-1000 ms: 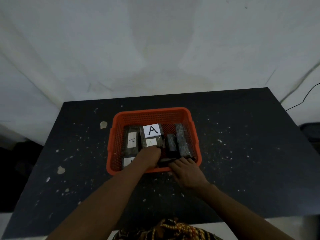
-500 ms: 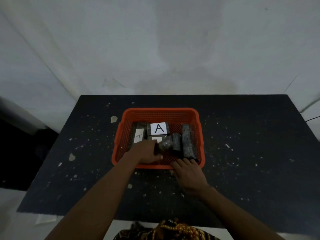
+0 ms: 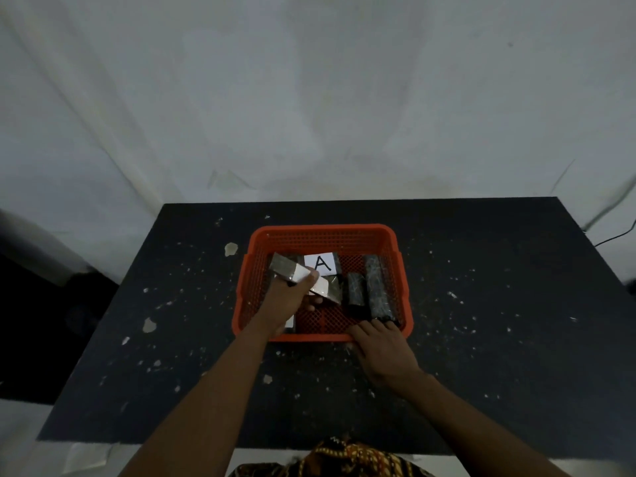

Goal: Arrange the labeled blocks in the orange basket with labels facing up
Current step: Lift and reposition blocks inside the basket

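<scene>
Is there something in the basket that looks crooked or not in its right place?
Yes. The left hand holds one block lifted and tilted above the orange basket, not lying flat. Two dark blocks on the right show no label on top, unlike the block marked A.

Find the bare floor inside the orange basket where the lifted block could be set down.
Bare mesh lies along the orange basket's near wall, between the left hand and the right hand's fingers. The far half is crowded with blocks.
</scene>
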{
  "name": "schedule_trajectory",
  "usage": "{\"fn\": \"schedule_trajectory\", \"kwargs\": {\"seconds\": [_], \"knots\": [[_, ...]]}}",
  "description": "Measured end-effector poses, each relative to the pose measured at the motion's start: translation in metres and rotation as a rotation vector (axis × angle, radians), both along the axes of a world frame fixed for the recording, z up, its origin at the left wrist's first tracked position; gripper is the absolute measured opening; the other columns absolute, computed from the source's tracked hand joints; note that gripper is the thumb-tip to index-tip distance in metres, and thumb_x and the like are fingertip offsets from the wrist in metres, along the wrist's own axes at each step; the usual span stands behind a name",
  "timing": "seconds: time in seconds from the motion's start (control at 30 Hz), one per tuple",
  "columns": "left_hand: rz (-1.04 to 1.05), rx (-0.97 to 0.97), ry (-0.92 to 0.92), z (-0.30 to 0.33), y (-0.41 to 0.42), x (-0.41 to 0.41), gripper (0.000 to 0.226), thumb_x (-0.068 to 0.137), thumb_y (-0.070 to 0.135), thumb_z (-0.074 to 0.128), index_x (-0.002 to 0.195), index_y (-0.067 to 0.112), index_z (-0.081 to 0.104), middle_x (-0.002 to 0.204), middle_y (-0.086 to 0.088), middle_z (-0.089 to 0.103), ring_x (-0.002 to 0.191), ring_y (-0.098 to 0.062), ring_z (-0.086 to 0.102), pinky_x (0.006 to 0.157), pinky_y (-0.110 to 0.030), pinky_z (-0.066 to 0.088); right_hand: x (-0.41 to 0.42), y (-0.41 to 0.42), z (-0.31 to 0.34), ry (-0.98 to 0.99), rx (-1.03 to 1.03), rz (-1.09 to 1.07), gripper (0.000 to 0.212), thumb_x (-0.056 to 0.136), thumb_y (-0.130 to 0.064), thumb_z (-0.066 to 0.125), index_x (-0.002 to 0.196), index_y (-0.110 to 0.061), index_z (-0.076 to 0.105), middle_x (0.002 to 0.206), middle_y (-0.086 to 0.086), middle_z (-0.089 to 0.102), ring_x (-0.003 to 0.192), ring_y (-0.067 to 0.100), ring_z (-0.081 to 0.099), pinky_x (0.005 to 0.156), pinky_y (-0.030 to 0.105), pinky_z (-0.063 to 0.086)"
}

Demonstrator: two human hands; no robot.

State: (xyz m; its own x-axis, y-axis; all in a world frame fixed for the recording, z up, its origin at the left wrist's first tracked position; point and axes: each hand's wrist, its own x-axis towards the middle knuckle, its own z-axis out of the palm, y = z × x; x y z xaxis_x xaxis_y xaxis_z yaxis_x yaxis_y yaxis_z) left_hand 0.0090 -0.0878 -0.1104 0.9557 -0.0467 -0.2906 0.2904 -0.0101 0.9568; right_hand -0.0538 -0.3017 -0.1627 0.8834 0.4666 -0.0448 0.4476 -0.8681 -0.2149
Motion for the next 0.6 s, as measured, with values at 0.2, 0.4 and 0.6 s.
{"fn": "schedule_trajectory", "kwargs": {"seconds": [0.2, 0.4, 0.6], "knots": [[0.070, -0.305, 0.168, 0.003, 0.006, -0.003, 0.033, 0.098, 0.026, 0.045, 0.112, 0.003, 0.064, 0.096, -0.022, 0.073, 0.082, -0.035, 0.071, 0.067, -0.037, 0.058, 0.000, 0.002, 0.003, -0.028, -0.019, -0.015, 0.032, 0.097, -0.042, 0.033, 0.118, -0.029, 0.053, 0.110, -0.003, 0.062, 0.096, 0.021, 0.056, 0.084, 0.040, 0.040], [0.002, -0.103, 0.132, 0.004, 0.009, -0.006, 0.022, 0.093, 0.003, 0.057, 0.111, 0.015, 0.060, 0.115, -0.011, 0.069, 0.101, -0.019, 0.067, 0.077, -0.030, 0.056, -0.001, 0.004, 0.002, -0.022, -0.031, -0.042, 0.030, 0.097, -0.044, 0.035, 0.116, -0.029, 0.054, 0.107, -0.003, 0.062, 0.094, 0.020, 0.056, 0.084, 0.038, 0.039], [0.116, 0.016, -0.010, 0.007, 0.013, -0.006, 0.047, 0.089, -0.003, 0.062, 0.126, 0.016, 0.040, 0.116, -0.007, 0.061, 0.099, -0.018, 0.067, 0.071, -0.032, 0.061, -0.003, 0.005, 0.005, -0.011, -0.052, -0.045, 0.032, 0.098, -0.044, 0.030, 0.117, -0.029, 0.052, 0.109, -0.005, 0.060, 0.097, 0.018, 0.052, 0.087, 0.037, 0.038]]}}
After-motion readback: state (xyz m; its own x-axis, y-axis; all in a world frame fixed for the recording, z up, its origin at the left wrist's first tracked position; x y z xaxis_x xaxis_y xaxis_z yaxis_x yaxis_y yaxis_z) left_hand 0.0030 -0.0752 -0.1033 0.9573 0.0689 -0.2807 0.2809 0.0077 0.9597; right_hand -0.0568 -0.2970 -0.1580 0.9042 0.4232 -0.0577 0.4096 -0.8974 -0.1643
